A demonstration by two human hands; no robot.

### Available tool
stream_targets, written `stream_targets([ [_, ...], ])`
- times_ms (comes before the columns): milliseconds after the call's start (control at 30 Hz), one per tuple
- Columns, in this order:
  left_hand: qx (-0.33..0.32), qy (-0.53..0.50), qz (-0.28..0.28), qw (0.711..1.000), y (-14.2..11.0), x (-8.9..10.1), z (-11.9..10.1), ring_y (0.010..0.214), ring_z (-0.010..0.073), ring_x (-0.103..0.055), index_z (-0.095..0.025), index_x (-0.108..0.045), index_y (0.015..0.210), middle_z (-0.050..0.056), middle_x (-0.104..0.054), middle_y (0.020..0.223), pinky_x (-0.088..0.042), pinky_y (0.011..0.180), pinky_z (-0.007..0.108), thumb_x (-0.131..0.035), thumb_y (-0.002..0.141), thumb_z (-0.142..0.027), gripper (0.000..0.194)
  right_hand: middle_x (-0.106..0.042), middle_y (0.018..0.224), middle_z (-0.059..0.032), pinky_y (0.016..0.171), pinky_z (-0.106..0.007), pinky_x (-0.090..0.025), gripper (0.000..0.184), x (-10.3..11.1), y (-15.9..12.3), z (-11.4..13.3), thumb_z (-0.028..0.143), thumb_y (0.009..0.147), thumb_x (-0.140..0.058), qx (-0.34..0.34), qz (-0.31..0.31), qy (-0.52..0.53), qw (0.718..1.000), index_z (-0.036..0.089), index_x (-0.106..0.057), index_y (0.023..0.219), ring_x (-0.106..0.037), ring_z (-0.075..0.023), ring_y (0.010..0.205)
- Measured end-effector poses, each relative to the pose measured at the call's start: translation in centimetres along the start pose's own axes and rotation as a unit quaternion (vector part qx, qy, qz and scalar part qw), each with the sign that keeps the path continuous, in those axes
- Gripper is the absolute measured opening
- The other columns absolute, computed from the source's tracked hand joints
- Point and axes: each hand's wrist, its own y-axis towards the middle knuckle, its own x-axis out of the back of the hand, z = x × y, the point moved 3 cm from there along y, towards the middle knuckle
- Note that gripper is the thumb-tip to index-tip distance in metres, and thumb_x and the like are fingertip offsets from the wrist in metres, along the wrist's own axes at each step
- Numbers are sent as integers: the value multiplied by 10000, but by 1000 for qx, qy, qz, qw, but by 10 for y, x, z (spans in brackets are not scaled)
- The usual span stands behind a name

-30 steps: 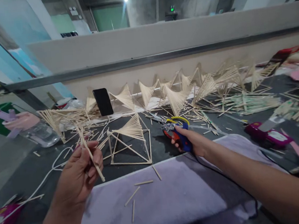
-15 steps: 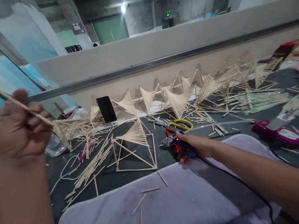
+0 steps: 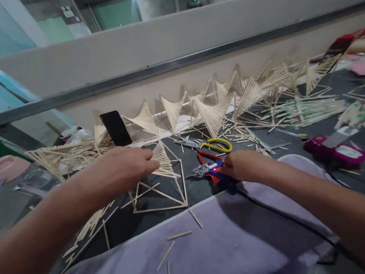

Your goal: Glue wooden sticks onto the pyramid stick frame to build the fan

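My left hand (image 3: 124, 166) reaches over the dark table to a pyramid frame of thin wooden sticks (image 3: 161, 184). Its fingers are bunched together, and the fingertips touch the fan of sticks on the frame's top. What they pinch is hidden. My right hand (image 3: 243, 165) grips a blue and red glue gun (image 3: 216, 172) that rests on the table just right of the frame. The gun's foil-wrapped nozzle (image 3: 200, 170) points left at the frame, and a small red light glows on it. Its black cord (image 3: 287, 217) trails back over the purple cloth.
A purple cloth (image 3: 212, 246) with loose sticks covers the near edge. Yellow-handled scissors (image 3: 217, 144) lie behind the gun. A black phone (image 3: 115, 128) leans among several finished stick frames (image 3: 212, 112) along the wall. A magenta object (image 3: 335, 152) lies right, and loose sticks (image 3: 90, 223) lie left.
My left hand has come down from high on the left to the stick frame; the stick it held is no longer in sight. My right hand stays on the glue gun.
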Motion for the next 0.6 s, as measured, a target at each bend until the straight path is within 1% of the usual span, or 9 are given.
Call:
stream_targets([
  [33,-26,12,21,999,3,-6,-5,625,136,-520,-231,-646,963,25,-575,735,-333,538,252,-478,736,-25,349,-637,696,-98,520,-273,-360,393,3,-5,2,481,810,-443,0,-37,-18,999,175,-663,701,-584,-205,614],
  [100,-57,32,41,997,7,-17,-10,608,144,-502,-216,-634,958,34,-547,721,-309,519,264,-476,740,-22,332,-651,715,-66,515,-253,-341,317,5,-12,10,410,823,-443,33,-86,5,996,205,-674,751,-582,-184,627],
  [167,-58,39,40,997,9,-24,-11,600,148,-493,-216,-625,947,35,-538,723,-298,514,268,-484,744,-26,312,-654,710,-29,531,-234,-341,263,7,-16,23,343,834,-445,100,-130,62,985,225,-674,778,-574,-153,637],
  [267,-58,39,30,997,11,-27,-12,593,151,-482,-223,-613,910,30,-534,725,-294,519,269,-495,753,-36,271,-663,742,-5,588,-216,-360,204,14,-14,48,254,819,-479,194,-176,132,956,226,-681,797,-570,-128,685],
  [333,-58,39,29,997,11,-26,-15,580,147,-474,-216,-604,861,26,-532,717,-293,521,269,-499,757,-40,230,-674,784,-5,609,-211,-366,186,20,-9,68,213,796,-506,238,-185,153,941,225,-690,817,-571,-122,713],
  [400,-58,40,33,997,12,-25,-20,568,142,-468,-203,-598,832,25,-529,702,-293,519,268,-497,758,-39,207,-682,793,-9,596,-212,-362,180,23,-2,87,198,768,-530,257,-177,145,939,228,-697,828,-573,-122,702],
  [500,-51,45,21,997,11,-24,-25,568,145,-474,-195,-602,856,27,-524,688,-306,520,268,-481,761,-40,218,-687,776,-21,583,-219,-356,183,24,6,109,235,762,-535,266,-156,118,944,230,-704,830,-583,-130,688],
  [600,-44,55,9,997,10,-27,-26,584,153,-499,-188,-612,872,34,-524,688,-335,522,271,-470,765,-52,224,-686,768,-35,576,-218,-359,204,23,9,119,266,774,-517,257,-140,103,951,224,-705,842,-593,-135,689],
])
